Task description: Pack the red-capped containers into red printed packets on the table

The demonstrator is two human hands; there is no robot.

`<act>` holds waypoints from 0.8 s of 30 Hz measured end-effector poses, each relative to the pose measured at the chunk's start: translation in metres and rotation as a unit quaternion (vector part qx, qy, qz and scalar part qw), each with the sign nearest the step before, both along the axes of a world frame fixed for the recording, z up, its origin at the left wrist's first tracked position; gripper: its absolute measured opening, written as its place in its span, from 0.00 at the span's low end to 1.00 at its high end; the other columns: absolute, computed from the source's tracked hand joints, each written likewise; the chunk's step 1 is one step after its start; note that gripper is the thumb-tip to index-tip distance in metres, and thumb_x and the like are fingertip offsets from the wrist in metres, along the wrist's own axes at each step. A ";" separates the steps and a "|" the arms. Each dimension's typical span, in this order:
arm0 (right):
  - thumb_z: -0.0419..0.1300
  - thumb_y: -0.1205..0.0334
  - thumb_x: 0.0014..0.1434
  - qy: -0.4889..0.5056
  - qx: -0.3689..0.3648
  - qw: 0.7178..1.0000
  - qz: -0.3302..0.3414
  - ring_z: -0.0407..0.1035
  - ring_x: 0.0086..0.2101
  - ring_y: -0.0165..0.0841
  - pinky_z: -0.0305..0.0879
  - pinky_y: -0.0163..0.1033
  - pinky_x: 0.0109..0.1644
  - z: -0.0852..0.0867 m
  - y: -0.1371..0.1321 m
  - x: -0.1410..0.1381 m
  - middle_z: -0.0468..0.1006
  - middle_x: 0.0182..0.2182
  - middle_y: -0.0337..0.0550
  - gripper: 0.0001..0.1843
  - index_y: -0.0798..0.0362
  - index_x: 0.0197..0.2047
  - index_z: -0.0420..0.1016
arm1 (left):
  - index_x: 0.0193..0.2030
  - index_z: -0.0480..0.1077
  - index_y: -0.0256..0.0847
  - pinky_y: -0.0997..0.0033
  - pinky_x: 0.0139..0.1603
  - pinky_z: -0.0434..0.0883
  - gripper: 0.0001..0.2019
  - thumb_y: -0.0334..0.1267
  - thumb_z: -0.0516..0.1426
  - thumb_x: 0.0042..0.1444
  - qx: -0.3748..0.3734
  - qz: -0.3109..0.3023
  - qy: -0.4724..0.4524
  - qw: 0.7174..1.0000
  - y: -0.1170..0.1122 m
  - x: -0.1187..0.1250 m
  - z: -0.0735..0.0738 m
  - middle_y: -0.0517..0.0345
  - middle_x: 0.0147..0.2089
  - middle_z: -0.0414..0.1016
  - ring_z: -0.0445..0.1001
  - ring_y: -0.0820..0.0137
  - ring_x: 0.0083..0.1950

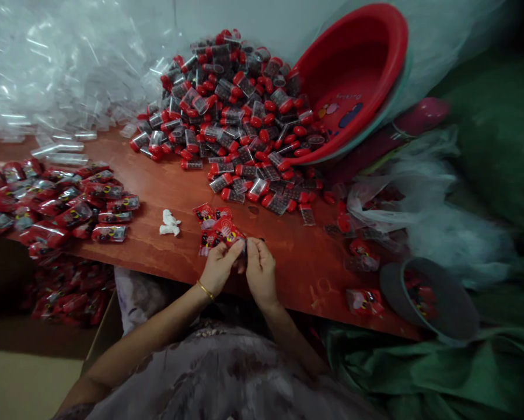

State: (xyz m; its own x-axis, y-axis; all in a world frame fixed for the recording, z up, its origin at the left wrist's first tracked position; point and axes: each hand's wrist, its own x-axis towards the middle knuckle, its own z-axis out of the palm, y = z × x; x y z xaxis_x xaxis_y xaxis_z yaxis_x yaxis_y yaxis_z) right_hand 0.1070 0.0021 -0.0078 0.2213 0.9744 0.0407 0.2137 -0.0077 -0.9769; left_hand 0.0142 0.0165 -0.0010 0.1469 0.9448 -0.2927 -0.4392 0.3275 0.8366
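Left hand (pixel 218 268) and right hand (pixel 261 271) close together over the front edge of the reddish-brown wooden table (pixel 152 181). Fingertips of both pinched on a small dark item (pixel 244 249), mostly hidden; can't tell what it is. Flat red printed plastic packets (pixel 210 224) just beyond the left hand, crumpled white scrap (pixel 170 223) left of those. Behind: heap of clear tubes with red caps (pixel 240 116), spilling against the tilted round red plastic basin (pixel 353 70).

Two grips (pixel 219 268) (pixel 262 273), one red basin (pixel 358 64)
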 end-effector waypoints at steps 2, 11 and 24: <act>0.48 0.51 0.62 0.023 -0.004 1.000 0.012 0.64 0.20 0.25 0.62 0.31 0.24 0.001 0.003 -0.002 0.70 0.23 0.35 0.14 0.52 0.34 0.67 | 0.22 0.67 0.35 0.78 0.18 0.59 0.22 0.55 0.64 0.40 0.005 -0.005 0.010 1.000 0.000 -0.001 0.003 0.65 0.15 0.64 0.60 0.81 0.16; 0.48 0.52 0.62 0.019 0.017 0.999 0.021 0.63 0.18 0.25 0.61 0.30 0.20 0.005 0.007 -0.013 0.68 0.21 0.33 0.11 0.50 0.35 0.62 | 0.22 0.65 0.36 0.79 0.14 0.56 0.19 0.51 0.64 0.42 -0.016 0.022 -0.012 1.000 0.007 -0.008 0.000 0.66 0.17 0.62 0.57 0.82 0.14; 0.56 0.50 0.55 0.120 -0.035 0.981 0.148 0.61 0.14 0.23 0.58 0.29 0.18 -0.016 0.006 -0.007 0.71 0.19 0.30 0.13 0.50 0.37 0.61 | 0.25 0.72 0.33 0.77 0.14 0.62 0.15 0.45 0.65 0.39 -0.071 -0.010 -0.046 0.996 0.011 -0.021 0.006 0.61 0.21 0.68 0.64 0.76 0.18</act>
State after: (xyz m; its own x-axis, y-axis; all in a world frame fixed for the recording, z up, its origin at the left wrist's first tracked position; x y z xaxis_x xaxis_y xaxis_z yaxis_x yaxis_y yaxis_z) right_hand 0.1003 0.0080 -0.0234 -0.0768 0.9959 -0.0471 -0.0189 -0.0487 -0.9986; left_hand -0.0070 0.0275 0.0048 0.1985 0.8916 -0.4069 -0.5044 0.4489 0.7376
